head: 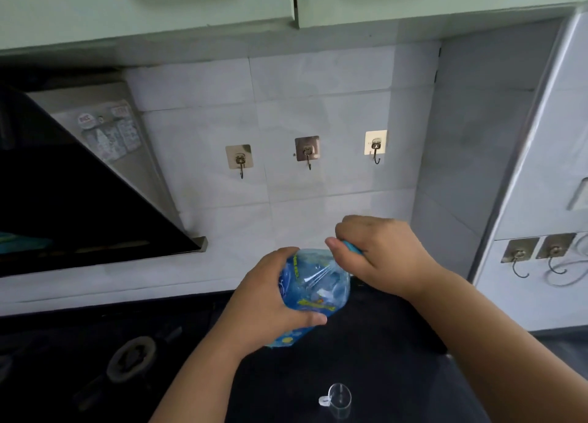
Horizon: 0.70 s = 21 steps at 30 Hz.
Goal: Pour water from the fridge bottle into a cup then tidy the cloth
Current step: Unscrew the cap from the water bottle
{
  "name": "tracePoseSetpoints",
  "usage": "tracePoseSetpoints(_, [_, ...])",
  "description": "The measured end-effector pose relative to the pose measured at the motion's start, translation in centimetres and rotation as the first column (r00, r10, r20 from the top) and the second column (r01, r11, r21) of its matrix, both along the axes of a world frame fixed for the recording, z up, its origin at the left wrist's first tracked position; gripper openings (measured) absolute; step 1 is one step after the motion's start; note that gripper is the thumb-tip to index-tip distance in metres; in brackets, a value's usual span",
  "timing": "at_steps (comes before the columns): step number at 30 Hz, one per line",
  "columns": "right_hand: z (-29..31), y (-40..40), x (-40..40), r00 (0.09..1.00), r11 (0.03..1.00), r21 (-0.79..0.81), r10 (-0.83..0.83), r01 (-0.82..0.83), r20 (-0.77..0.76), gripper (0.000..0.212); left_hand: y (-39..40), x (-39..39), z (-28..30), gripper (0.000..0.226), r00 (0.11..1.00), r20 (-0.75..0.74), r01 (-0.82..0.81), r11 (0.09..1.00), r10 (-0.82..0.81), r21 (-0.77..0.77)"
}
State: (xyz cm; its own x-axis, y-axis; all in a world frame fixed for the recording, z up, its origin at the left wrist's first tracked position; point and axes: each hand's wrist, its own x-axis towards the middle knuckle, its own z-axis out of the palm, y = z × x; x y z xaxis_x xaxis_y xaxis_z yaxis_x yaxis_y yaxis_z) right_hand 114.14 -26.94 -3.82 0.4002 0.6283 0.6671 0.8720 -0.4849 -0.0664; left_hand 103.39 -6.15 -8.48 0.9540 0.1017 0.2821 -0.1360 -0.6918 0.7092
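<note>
A clear blue plastic water bottle (315,289) with a blue and yellow label is held over the dark counter, its neck pointing up and to the right. My left hand (270,301) wraps around the bottle's body. My right hand (378,250) is closed over the blue cap (351,247) at the bottle's top. A small clear glass cup (339,398) with a handle stands on the counter below the bottle, near the bottom edge of the view. No cloth is in view.
A gas hob burner (132,359) sits on the dark counter (381,359) at the left. A black slanted range hood (79,206) juts out above it. Three metal hooks (307,155) hang on the white tiled wall. A white fridge (547,200) stands at the right.
</note>
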Motion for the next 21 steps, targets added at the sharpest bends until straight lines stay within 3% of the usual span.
tracePoseSetpoints(1, [0.2,0.4,-0.6,0.981,0.996,-0.011,-0.089,0.089,-0.17,0.051,0.1,0.1,-0.3,0.09,0.999,0.027,-0.022,1.0,0.022,0.012])
tracePoseSetpoints(3, [0.6,1.5,-1.4,0.817,0.943,-0.144,-0.332,0.3,-0.472,0.06,0.4,0.4,-1.0,0.088,0.997,0.062,-0.056,0.998,0.054,0.039])
tracePoseSetpoints(5, [0.6,2.4,-1.7,0.716,0.878,-0.265,-0.479,0.399,-0.508,0.066,1.0,0.8,-1.7,0.092,0.996,0.068,-0.061,0.996,0.057,0.06])
tracePoseSetpoints(6, [0.5,2.8,-2.0,0.724,0.867,-0.271,-0.498,0.418,-0.478,0.066,1.5,0.9,-2.1,0.091,0.997,0.062,-0.047,0.997,0.043,0.057])
tracePoseSetpoints(8, [-0.5,3.1,-2.1,0.841,0.902,-0.173,-0.432,0.396,-0.327,0.063,2.2,1.0,-2.3,0.09,0.999,0.04,-0.01,0.999,0.009,0.035])
tracePoseSetpoints(11, [-2.1,2.7,-1.9,0.976,0.981,-0.062,-0.187,0.181,-0.115,0.049,3.3,1.0,-2.7,0.092,0.999,0.012,0.05,0.998,-0.051,0.048])
tracePoseSetpoints(13, [-2.8,2.6,-1.8,0.967,0.991,-0.06,-0.127,0.116,-0.223,0.044,3.8,1.3,-3.1,0.09,0.997,-0.007,0.073,0.997,-0.073,0.025])
tracePoseSetpoints(16, [-3.5,2.9,-2.1,0.848,0.986,-0.054,-0.165,0.16,-0.503,0.039,4.2,2.0,-4.5,0.088,0.998,-0.016,0.062,0.998,-0.062,-0.022])
tracePoseSetpoints(21, [-5.6,3.1,-2.8,0.727,0.978,0.053,-0.114,0.203,-0.677,0.017,4.7,3.1,-7.1,0.085,0.997,-0.026,0.072,0.997,-0.072,0.006])
